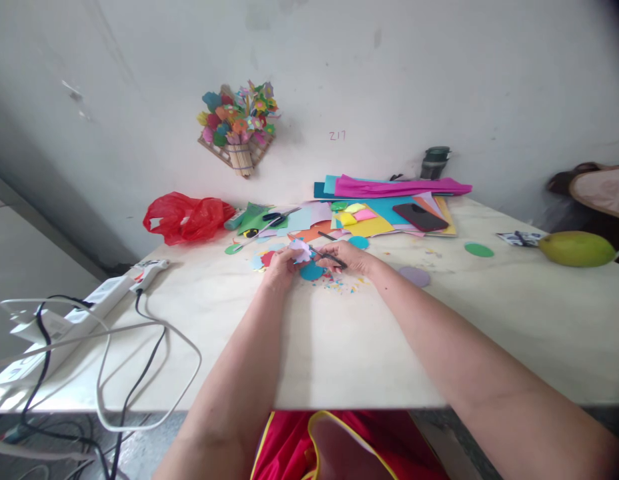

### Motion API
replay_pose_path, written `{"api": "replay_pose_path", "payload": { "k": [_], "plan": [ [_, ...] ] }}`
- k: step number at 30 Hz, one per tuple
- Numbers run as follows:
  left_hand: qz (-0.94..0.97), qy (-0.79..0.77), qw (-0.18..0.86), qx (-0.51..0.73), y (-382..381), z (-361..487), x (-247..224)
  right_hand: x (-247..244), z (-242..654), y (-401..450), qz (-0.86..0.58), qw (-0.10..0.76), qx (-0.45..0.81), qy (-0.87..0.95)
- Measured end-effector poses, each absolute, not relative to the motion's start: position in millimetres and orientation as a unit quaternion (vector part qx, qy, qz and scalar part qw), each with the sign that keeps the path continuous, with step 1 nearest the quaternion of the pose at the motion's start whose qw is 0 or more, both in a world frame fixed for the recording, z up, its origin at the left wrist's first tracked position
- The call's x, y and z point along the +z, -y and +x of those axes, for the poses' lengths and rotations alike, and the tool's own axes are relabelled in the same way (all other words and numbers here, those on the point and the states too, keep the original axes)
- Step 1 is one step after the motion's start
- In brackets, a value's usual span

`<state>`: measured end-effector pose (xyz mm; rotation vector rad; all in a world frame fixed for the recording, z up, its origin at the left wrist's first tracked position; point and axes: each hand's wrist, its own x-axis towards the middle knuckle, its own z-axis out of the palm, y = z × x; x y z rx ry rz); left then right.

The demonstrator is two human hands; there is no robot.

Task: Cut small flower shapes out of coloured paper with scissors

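Note:
Between the fingers of my left hand (282,262) is a pale lilac paper flower (300,251) with a scalloped edge. My right hand (347,257) grips a pair of dark-handled scissors (333,259), and their blades point left at the flower's edge. Whether the blades are apart is too small to tell. Beneath both hands lies a blue paper circle (312,271), with tiny coloured paper scraps (342,283) strewn beside it. A red paper piece (267,258) shows partly behind my left hand, and another blue circle (358,243) lies beyond my right hand.
Coloured sheets (377,223) and a phone (420,217) lie at the back. Left are a red plastic bag (189,217), a power strip (97,297) and loose cables (182,340). Rightward are a lilac circle (414,276), a green circle (478,249) and a mango-like fruit (575,248).

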<state>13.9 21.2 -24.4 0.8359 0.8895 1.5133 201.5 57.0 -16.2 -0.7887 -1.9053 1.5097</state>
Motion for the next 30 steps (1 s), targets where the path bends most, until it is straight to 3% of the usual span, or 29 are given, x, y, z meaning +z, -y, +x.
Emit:
{"api": "replay_pose_path", "payload": {
  "k": [30],
  "plan": [
    [0.340, -0.387, 0.561, 0.648, -24.7, 13.2, -26.5, -15.7, 196.1, -49.6, -0.298, 0.313, 0.546, 0.718]
  ]
}}
